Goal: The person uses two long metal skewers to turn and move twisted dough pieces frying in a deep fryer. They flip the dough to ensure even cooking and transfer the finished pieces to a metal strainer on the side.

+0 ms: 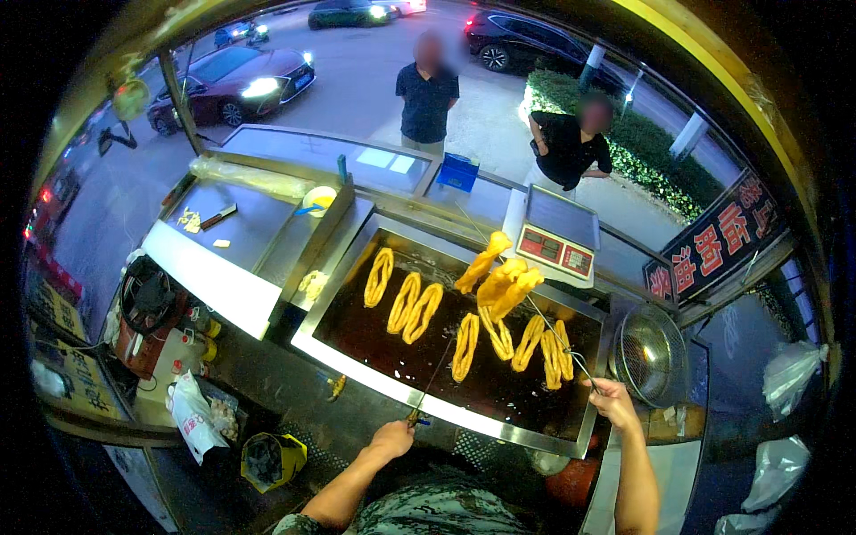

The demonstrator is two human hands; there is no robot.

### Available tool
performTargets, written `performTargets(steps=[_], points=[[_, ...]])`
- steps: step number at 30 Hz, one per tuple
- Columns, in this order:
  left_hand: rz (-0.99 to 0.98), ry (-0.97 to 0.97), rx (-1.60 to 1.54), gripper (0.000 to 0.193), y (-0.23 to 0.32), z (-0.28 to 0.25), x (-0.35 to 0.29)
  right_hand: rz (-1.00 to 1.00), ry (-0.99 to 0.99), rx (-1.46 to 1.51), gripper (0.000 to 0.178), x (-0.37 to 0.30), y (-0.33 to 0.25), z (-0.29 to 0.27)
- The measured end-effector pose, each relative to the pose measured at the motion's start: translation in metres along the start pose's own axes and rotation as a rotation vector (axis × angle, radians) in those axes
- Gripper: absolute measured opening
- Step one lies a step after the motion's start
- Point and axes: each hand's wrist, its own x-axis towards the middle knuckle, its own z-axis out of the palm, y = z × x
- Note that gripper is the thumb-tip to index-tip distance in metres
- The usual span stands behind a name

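A wide metal fryer [350,364] full of dark oil lies before me, with several golden fried dough loops [422,314] floating in it. My right hand [613,403], at the fryer's right front corner, is closed on the looped handle of a long thin metal skewer [540,312]. Several more fried dough loops [510,287] hang in a bunch around the skewer's far part, above the oil. My left hand [392,440] is closed on the handle of a second thin metal skewer [434,379] at the front rim. Its tip points over the oil, near a single loop.
A wire strainer basket [649,355] sits right of the fryer. Behind it stands a scale [559,234]. To the left are a metal worktop [254,234] with a knife [219,216] and dough scraps, and a bowl [319,201]. Two people [428,102] stand beyond the counter.
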Motion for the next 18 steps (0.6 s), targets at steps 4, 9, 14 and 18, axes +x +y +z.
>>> performTargets(steps=[4, 9, 14, 18], points=[[0.009, 0.026, 0.052, 0.031, 0.01, -0.002, -0.012, -0.006, -0.009, 0.067, 0.03, -0.002, 0.026, 0.004], [0.071, 0.049, 0.064, 0.029, 0.017, -0.004, -0.029, 0.016, 0.085, 0.174, 0.028, -0.023, 0.05, 0.021], [0.074, 0.032, 0.094, 0.03, 0.005, 0.01, -0.023, 0.031, 0.124, 0.262, 0.031, -0.043, 0.082, 0.044], [0.097, 0.057, 0.132, 0.031, 0.005, 0.015, -0.01, 0.012, 0.24, 0.256, 0.032, -0.056, 0.112, 0.064]])
